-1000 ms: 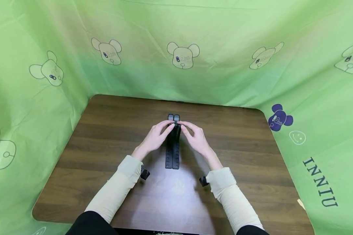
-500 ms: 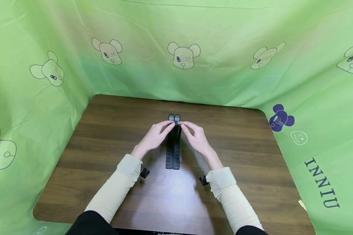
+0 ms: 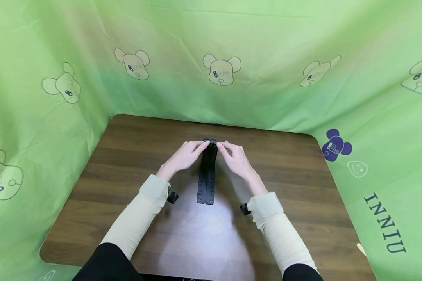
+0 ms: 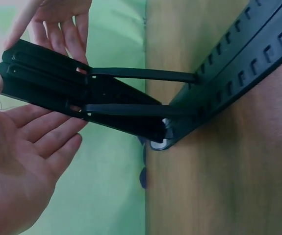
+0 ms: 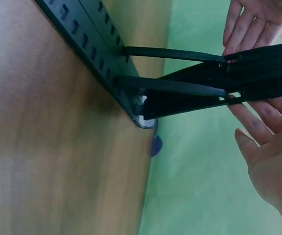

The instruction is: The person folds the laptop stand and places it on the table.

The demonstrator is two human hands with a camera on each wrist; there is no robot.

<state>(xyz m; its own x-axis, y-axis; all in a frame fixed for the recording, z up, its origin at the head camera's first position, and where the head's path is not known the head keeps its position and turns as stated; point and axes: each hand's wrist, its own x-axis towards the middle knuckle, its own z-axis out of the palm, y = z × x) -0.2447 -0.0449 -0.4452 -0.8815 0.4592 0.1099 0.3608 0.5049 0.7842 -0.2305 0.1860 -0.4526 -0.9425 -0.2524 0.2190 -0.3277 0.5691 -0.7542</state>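
Note:
A black folding laptop stand (image 3: 205, 185) stands in the middle of the table, its two slotted base bars (image 4: 248, 58) side by side. From their far end a narrow upper panel (image 4: 42, 73) slants up, joined to the base by two thin struts (image 4: 141, 74). My left hand (image 3: 184, 156) pinches the panel's left side, thumb at its top edge and fingers along the side and underneath. On the other side my right hand (image 3: 236, 159) pinches it likewise, its palm (image 5: 278, 161) showing in the right wrist view. Between the hands, the head view hides part of the stand's far end.
The brown wooden table (image 3: 126, 218) spreads all round the stand. Green cloth (image 3: 168, 93) with printed bear heads hangs along the back and both sides. A small pale scrap (image 3: 360, 249) shows at the right table edge. Black wrist cameras (image 3: 172, 197) sit under the cuffs.
Both hands have shifted slightly away from me with the upper panel, whose top now nearly covers the pale tips at the base's far end. The head view has tilted a little.

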